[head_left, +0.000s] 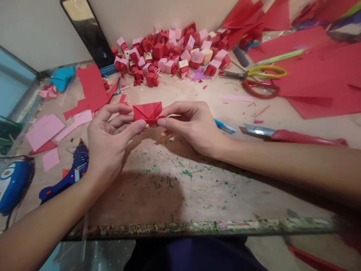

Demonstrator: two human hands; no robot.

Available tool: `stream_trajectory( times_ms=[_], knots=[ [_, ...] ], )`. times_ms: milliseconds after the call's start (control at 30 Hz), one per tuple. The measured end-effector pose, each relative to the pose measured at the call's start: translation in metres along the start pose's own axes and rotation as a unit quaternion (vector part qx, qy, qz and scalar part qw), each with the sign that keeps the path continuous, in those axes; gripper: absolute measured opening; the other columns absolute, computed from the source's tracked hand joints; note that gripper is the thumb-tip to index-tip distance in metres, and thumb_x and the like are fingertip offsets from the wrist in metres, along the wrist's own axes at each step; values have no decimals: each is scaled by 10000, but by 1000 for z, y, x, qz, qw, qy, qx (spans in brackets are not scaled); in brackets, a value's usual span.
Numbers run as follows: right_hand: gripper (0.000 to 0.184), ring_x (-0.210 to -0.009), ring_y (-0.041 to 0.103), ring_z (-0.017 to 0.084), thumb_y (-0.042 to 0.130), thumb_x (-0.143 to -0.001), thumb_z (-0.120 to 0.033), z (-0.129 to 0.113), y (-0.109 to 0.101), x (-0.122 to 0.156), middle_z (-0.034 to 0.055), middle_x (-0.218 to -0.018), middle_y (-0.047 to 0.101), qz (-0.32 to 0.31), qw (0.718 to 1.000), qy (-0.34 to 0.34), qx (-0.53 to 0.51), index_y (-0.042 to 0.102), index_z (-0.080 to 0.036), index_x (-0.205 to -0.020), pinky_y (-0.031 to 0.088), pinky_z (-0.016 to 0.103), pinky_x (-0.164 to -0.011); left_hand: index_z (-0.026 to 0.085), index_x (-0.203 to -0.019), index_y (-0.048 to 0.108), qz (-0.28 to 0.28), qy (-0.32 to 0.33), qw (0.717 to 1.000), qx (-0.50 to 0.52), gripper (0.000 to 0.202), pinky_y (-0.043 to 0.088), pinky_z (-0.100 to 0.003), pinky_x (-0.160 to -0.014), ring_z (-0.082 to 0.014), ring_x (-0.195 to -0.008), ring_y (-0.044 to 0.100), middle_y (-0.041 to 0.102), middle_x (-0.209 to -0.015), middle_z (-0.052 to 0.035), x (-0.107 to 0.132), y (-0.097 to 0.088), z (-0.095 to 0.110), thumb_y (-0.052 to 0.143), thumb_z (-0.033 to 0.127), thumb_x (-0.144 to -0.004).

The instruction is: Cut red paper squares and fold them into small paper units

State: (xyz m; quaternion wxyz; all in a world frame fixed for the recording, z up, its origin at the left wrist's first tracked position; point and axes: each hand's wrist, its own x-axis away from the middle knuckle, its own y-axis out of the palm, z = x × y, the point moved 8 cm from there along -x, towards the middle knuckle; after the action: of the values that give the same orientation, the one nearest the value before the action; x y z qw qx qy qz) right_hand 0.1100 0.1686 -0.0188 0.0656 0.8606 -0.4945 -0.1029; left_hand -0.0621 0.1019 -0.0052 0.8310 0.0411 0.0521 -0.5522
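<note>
A small folded piece of red paper (147,112) is held just above the worn wooden table (180,188), near its middle. My left hand (108,137) pinches its left side between thumb and fingers. My right hand (190,126) pinches its right side, thumb underneath and fingers curled over the top. Both hands are closed on the paper.
A heap of red and pink folded paper cubes (172,52) lies at the back. Yellow-handled scissors (255,72), red-handled scissors (261,88) and red paper sheets (318,75) are at the right. A red-handled cutter (293,135) and blue pen (225,127) lie by my right wrist. A blue glue gun (69,173) sits left.
</note>
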Motion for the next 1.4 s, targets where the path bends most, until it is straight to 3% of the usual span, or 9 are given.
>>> stream_trajectory(
  times_ms=[67, 167, 367, 500, 600, 733, 1033, 1200, 1400],
  knots=[
    [144, -687, 705, 122, 893, -809, -250, -2, 0, 1, 7, -833, 780, 4, 1000, -6, 9, 785, -159, -837, 655, 251, -677, 283, -1037, 792, -32, -19, 999, 24, 330, 677, -303, -694, -188, -773, 786, 810, -910, 3, -2, 3, -8, 964, 332, -760],
    [144, -710, 709, 122, 899, -799, -224, -4, 2, 1, 3, -833, 774, -4, 1000, -18, 5, 777, -159, -839, 652, 245, -690, 272, -993, 832, -68, 2, 998, -7, 215, 700, -374, -855, -204, -858, 795, 821, -947, -26, -3, 6, -11, 912, 396, -837],
    [346, -771, 747, 151, 953, -742, -257, 1, -1, -2, 5, -899, 788, 3, 999, -11, -47, 700, -191, -969, 650, 257, -673, 286, -990, 850, -51, 31, 997, -54, 202, 704, -375, -877, -204, -867, 796, 830, -959, -15, -1, 3, -4, 917, 401, -838],
    [496, -728, 742, 150, 957, -744, -281, 5, 7, -2, 11, -874, 800, -49, 997, 15, -63, 702, -183, -1157, 645, 260, -656, 287, -1011, 854, -49, 30, 996, -66, 194, 707, -395, -882, -218, -890, 800, 835, -973, -22, 2, 5, -2, 900, 394, -856],
    [324, -723, 737, 143, 925, -793, -316, 4, 12, -1, 48, -902, 810, -81, 996, 22, -34, 778, -141, -1023, 639, 253, -660, 288, -985, 859, -38, 44, 994, -97, 142, 706, -377, -845, -224, -887, 803, 841, -987, -32, 4, 5, 3, 893, 349, -861],
    [206, -695, 723, 138, 901, -834, -303, 1, 11, 0, 50, -805, 790, -74, 997, 21, -3, 799, -131, -883, 624, 249, -662, 290, -962, 860, -27, 54, 991, -123, 116, 707, -365, -811, -227, -865, 806, 842, -967, -30, 5, 5, 7, 890, 320, -854],
    [214, -680, 731, 143, 884, -854, -338, 1, 9, 2, 46, -794, 799, -52, 998, 21, -1, 795, -143, -863, 624, 246, -642, 268, -867, 846, -17, 2, 997, -70, 114, 703, -327, -719, -200, -744, 791, 809, -810, -12, 4, 3, -3, 904, 359, -831],
    [216, -678, 731, 134, 884, -860, -332, 0, 8, 1, 47, -793, 801, -52, 999, 12, 1, 792, -137, -850, 621, 232, -641, 234, -889, 875, -19, 37, 992, -120, 61, 660, -265, -674, -194, -734, 806, 827, -795, -25, 3, 1, 4, 867, 293, -879],
    [217, -682, 741, 141, 877, -873, -337, 1, 7, 2, 49, -776, 804, -43, 999, 24, 10, 782, -155, -803, 629, 237, -655, 232, -835, 858, -21, 53, 987, -149, 109, 669, -275, -699, -201, -752, 817, 834, -809, -17, 5, 1, 8, 848, 314, -907]
  ],
)
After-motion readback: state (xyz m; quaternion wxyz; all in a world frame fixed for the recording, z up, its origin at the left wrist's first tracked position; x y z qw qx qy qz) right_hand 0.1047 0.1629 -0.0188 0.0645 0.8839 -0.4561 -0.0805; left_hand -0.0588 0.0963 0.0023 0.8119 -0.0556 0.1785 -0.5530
